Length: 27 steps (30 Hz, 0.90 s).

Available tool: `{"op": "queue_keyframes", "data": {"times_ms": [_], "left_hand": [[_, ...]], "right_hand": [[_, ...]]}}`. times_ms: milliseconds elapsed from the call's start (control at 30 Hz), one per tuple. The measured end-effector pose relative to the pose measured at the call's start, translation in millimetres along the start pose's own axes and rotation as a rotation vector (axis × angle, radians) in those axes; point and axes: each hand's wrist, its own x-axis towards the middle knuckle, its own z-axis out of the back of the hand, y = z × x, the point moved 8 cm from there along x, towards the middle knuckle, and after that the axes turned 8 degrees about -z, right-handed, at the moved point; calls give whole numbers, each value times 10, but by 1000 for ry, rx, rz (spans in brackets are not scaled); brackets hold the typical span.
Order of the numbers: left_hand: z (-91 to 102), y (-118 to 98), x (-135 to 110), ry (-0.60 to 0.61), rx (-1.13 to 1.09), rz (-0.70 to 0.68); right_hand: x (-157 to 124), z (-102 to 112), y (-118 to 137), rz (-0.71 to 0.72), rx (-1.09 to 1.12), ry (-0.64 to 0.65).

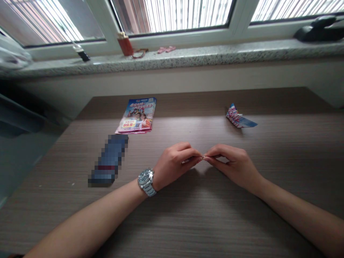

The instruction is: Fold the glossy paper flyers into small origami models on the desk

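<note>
Over the middle of the wooden table (pixel 188 222), my left hand (pixel 174 163) and my right hand (pixel 232 163) meet fingertip to fingertip. Both are closed in a pinch on a small folded piece of coloured paper (pixel 202 157), mostly hidden by the fingers. A silver watch (pixel 146 181) is on my left wrist. A folded paper shape (pixel 239 118) in the same colours lies on the table beyond my right hand. A stack of colourful flyers (pixel 138 115) lies beyond my left hand.
A blurred dark oblong object (pixel 109 161) lies left of my left hand. Behind the table runs a stone windowsill (pixel 215 55) carrying a red cup (pixel 125 44), a dark small object (pixel 82 53) and a black object (pixel 319 30).
</note>
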Motion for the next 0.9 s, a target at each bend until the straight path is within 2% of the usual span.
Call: {"op": "queue_keyframes", "data": {"times_ms": [367,733,900], "left_hand": [[24,-11,28,19,-43,-14],[47,30,35,-8,-10,-2],[32,48,20,-6,-13,14]], "right_hand": [[1,59,-27,-42,-5,-65],[4,16,8,32,-45,41],[-3,-11,83,101,-92,3]]}}
